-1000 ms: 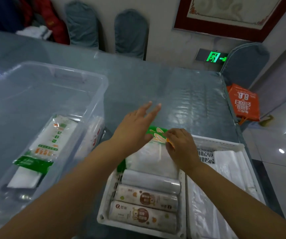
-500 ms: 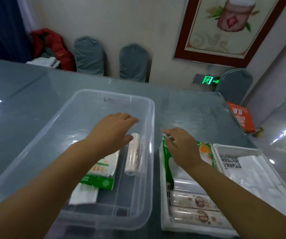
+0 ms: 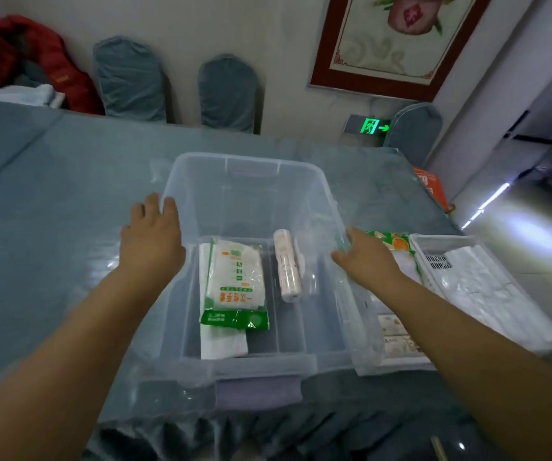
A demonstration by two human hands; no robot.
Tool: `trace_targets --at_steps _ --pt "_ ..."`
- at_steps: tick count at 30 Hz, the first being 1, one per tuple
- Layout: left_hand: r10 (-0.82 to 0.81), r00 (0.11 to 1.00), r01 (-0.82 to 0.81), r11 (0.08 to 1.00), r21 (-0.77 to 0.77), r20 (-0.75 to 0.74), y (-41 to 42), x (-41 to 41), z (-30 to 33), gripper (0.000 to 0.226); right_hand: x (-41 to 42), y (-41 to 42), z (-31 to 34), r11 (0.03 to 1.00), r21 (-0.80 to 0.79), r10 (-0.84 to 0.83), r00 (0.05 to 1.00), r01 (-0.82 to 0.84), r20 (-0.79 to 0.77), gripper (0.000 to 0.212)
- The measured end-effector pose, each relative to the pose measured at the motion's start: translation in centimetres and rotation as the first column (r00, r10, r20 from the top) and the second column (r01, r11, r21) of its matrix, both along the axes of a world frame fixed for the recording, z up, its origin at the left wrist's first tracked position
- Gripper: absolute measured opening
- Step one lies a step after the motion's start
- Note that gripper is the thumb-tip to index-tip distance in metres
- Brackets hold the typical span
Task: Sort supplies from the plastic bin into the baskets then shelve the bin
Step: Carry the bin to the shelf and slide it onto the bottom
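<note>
The clear plastic bin stands on the table right in front of me. Inside lie a green and white packet, a white sheet under it, and a pale printed roll. My left hand rests open against the bin's left wall, fingers spread. At the bin's right rim my right hand is open and touches the edge. To the right stand two white baskets: the nearer basket holds rolls and an orange-print packet, the farther basket holds white plastic bags.
The table carries a blue cloth under clear film. Covered chairs line the far wall, and a red jacket lies at the back left. An orange bag hangs past the table's right edge.
My left hand moved out of the bin to its left wall. The right hand left the packet in the nearer basket and came to the bin's right rim. The view shifted left.
</note>
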State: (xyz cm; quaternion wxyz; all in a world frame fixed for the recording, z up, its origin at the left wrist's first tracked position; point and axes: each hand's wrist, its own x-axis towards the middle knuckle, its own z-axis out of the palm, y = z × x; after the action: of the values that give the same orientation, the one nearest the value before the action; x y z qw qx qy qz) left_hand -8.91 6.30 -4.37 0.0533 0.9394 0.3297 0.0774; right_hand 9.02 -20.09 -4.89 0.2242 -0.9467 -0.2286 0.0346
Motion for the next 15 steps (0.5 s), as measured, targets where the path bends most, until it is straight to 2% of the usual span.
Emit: trace_targets --at_steps 2,4,5,8,12,15 --pt "0.082 0.996 -0.079 0.991 -0.104 0.03 0.6 -0.2 0.1 0.055 -0.4 0.1 0.2 0.999 -0.013 -0.034 0.998 0.034 -0.046 0.016" --pt "0.132 0.989 -0.114 0.971 -0.209 0.071 1.1 -0.3 0.3 0.024 -0.8 0.0 0.3 0.997 0.02 -0.069 0.996 0.07 -0.059 0.023" --pt "0.129 0.986 -0.102 0.965 -0.24 0.101 1.1 -0.4 0.6 0.016 -1.0 -0.2 0.3 0.994 0.048 -0.093 0.994 0.096 -0.064 0.024" --pt "0.111 0.971 -0.051 0.96 -0.274 0.21 0.4 0.2 2.2 0.015 -1.3 -1.8 0.9 0.972 0.135 -0.184 0.98 0.194 -0.08 0.024" --pt "0.073 0.954 0.003 0.967 -0.254 0.29 -1.8 1.6 6.5 0.038 -2.1 -5.6 2.2 0.923 0.262 -0.261 0.959 0.282 -0.111 0.031" --pt "0.018 0.932 0.077 0.966 -0.245 0.363 -5.3 2.7 10.2 0.039 -2.7 -9.6 3.5 0.87 0.356 -0.32 0.94 0.34 -0.117 0.031"
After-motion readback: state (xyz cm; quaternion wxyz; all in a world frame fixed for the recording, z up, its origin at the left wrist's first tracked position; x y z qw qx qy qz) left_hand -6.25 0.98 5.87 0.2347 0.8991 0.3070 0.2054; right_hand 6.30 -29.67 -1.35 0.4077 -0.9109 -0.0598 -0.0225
